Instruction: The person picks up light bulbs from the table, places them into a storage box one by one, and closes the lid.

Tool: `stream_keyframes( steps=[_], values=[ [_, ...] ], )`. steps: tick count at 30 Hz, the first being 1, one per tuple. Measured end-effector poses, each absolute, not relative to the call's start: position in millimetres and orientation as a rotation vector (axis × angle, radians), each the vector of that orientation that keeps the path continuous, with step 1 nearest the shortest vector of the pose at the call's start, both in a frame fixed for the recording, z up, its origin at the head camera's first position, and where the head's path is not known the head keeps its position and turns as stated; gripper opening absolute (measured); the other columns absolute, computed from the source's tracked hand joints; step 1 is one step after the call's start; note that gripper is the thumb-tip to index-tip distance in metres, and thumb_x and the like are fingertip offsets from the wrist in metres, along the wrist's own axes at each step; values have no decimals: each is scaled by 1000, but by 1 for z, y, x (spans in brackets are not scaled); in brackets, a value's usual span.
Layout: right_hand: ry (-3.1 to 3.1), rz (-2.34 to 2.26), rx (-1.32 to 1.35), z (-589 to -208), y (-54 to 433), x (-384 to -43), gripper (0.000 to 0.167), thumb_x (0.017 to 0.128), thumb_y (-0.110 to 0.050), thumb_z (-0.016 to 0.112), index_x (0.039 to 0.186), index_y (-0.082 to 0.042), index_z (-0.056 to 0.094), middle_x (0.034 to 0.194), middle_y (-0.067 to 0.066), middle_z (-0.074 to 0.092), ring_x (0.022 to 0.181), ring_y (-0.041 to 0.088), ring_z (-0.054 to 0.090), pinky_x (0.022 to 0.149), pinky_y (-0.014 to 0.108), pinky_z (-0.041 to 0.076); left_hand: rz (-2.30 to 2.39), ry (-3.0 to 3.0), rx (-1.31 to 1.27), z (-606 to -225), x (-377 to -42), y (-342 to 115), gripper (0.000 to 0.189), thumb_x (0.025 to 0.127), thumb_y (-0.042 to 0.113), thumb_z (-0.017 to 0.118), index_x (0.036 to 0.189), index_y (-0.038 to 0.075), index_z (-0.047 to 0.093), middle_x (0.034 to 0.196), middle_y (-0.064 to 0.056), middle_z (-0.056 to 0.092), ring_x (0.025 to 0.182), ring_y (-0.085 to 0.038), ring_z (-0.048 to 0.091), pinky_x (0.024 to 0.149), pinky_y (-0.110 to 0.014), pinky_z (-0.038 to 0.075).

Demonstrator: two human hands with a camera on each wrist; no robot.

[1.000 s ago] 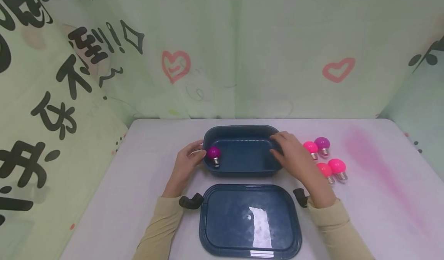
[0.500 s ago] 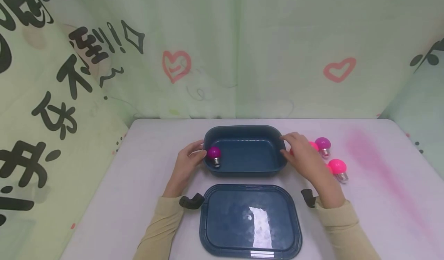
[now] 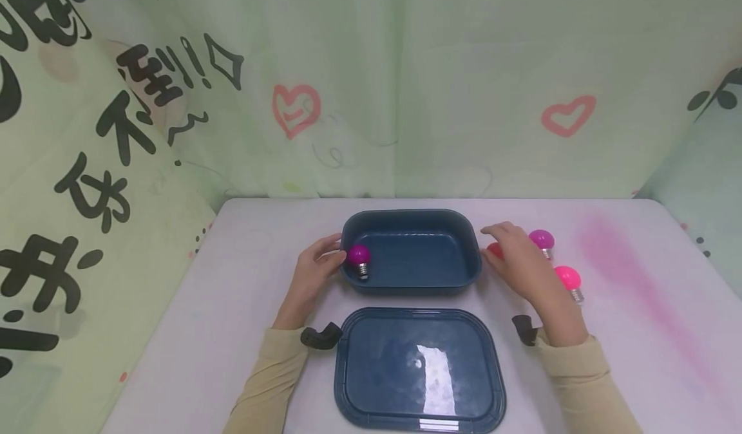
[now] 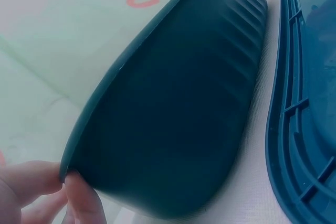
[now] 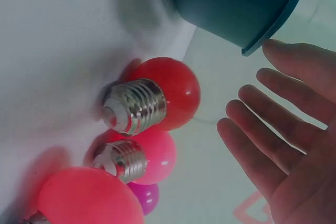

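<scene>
My left hand [image 3: 313,273] pinches the left end of a dark blue plastic box [image 3: 417,260]; in the left wrist view its thumb and finger hold the rim [image 4: 86,124]. A purple light bulb [image 3: 359,254] lies inside, at the left. Just off the box's right end is my right hand [image 3: 516,260], its fingers extended and holding nothing. By it, in the right wrist view, lie a red bulb [image 5: 176,93], a pink bulb [image 5: 160,153], a purple bulb [image 5: 146,196] and a larger-looking coral-pink bulb [image 5: 89,198]. From the head, this hand partly covers the group.
A dark blue lid [image 3: 382,369] lies flat on the white table [image 3: 191,331], in front of the box. Pale green cloth [image 3: 440,99] with drawings rises behind and along the sides. Black wrist mounts [image 3: 321,337] stick out from both sleeves.
My right hand has drawn off the box's right end, moving rightward towards the bulbs. It now covers more of them from the head. The left hand, box and lid stay put.
</scene>
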State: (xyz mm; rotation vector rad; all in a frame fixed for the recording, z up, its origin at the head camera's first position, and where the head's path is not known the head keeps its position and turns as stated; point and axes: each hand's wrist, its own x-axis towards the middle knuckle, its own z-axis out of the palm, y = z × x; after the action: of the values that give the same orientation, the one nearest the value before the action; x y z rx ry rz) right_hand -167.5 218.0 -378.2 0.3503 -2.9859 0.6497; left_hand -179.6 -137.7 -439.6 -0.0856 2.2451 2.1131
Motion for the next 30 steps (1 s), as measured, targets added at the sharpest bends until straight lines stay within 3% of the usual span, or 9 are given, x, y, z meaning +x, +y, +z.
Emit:
stream_keyframes(
  steps=[30],
  values=[
    [-3079, 618, 274, -390, 230, -168, 48, 83, -4, 77, 127, 6, 59, 123, 29, 57, 119, 48, 53, 94, 60, 49, 2105, 2234, -103, -436, -176, -138, 44, 93, 9, 66, 136, 8, 58, 128, -17, 61, 111, -20, 64, 94, -34, 53]
  ],
)
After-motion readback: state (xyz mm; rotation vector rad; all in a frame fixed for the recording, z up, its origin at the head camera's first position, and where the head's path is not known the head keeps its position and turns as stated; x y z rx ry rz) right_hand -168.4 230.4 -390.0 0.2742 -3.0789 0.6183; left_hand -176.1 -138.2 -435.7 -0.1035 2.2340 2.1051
